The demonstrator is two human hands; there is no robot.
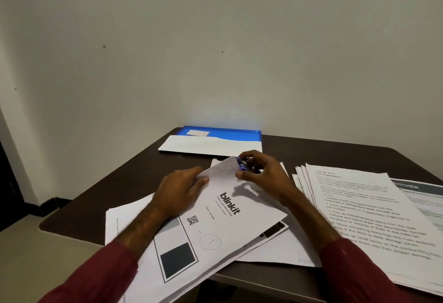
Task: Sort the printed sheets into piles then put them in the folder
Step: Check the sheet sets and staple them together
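Note:
A white sheet printed "blinkit" with a QR code (230, 209) lies tilted on top of a loose pile of printed sheets (172, 252) in the middle of the dark table. My left hand (182, 190) grips its upper left edge, thumb on top. My right hand (261, 173) pinches a small blue clip (241, 164) at the sheet's top corner. A blue folder (237, 133) lies open at the table's far edge, with white sheets (208, 145) resting on its near side.
A thick pile of text sheets (366, 216) sits at the right, over a page headed "KITCHEN" (417, 190). The dark brown table (115, 182) meets a plain wall at the back. Beige floor shows at the left.

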